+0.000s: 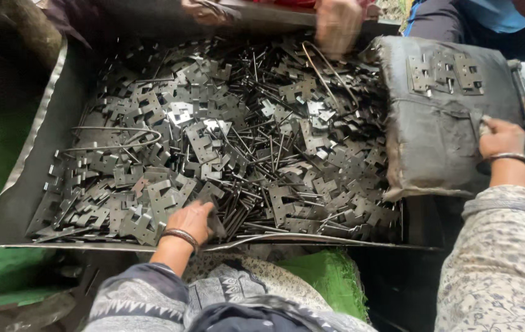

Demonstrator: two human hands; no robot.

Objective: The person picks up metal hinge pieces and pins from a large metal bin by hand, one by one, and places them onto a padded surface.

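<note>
Reaching into the tray [41, 117], my left hand [191, 220] curls on the metal plates [213, 141], grip unclear; my right hand [501, 136] pinches something small, possibly 1 pin, on the pad [434, 123].

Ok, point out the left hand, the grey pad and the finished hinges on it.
left hand [193, 220], head view, back of the hand.
grey pad [434, 141], head view, bare middle.
finished hinges [445, 74], head view, middle plate.
</note>
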